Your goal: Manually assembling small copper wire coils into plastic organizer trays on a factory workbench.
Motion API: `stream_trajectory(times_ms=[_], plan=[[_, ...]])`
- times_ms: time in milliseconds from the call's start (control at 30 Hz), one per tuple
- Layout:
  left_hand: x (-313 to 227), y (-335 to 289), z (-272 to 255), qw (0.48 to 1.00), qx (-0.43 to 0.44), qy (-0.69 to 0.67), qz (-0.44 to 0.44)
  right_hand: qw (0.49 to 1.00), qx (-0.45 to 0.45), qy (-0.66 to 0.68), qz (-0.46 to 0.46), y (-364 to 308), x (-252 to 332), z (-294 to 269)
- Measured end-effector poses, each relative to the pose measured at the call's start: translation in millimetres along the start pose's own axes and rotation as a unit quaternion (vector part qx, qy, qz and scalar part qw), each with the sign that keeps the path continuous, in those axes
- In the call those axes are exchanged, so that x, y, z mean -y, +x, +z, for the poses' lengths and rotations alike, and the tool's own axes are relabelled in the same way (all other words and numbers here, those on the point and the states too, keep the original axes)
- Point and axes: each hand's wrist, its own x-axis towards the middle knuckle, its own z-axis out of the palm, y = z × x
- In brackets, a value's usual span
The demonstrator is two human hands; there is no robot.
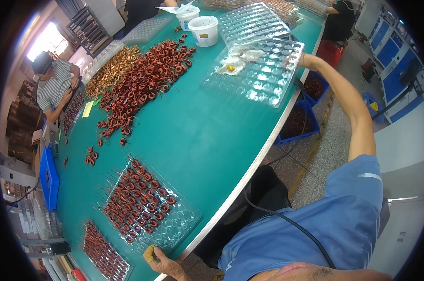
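Note:
My right hand (308, 61) reaches far across the table and grips the right edge of a clear plastic tray (273, 86). Its fingers are mostly hidden by that edge. Loose white plastic film (235, 61) with a small yellow piece on it shows over the tray's left part. My left hand (167, 266), a yellow covering on one fingertip, is curled at the near corner of another clear tray (181, 222). Whether it grips this tray is unclear. Rows of red-brown wire-wound ring coils (139, 196) fill most of that tray, and its right-hand cups hold none.
A big heap of red-brown coils (141, 79) lies beside gold-coloured rings (111, 70). Another filled tray (104, 255) is at lower left. White buckets (205, 33) stand at the back. Blue crates (298, 124) sit below the table edge. A person in stripes (57, 84) works opposite.

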Motion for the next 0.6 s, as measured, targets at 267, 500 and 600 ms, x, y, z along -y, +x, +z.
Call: stream_trajectory(times_ms=[267,500,600], plan=[[-4.1,-4.1,-12.6,0.999,0.01,-0.031,0.014,0.913,-0.23,0.323,0.096,-14.7,56.2,-22.8],[-8.1,-4.5,-14.2,1.0,0.005,-0.006,0.021,0.899,-0.266,0.345,0.026,4.7,40.2,50.5],[-10.5,-4.7,-12.5,1.0,0.008,-0.002,0.01,0.84,-0.38,0.381,-0.066,20.3,39.5,23.8]])
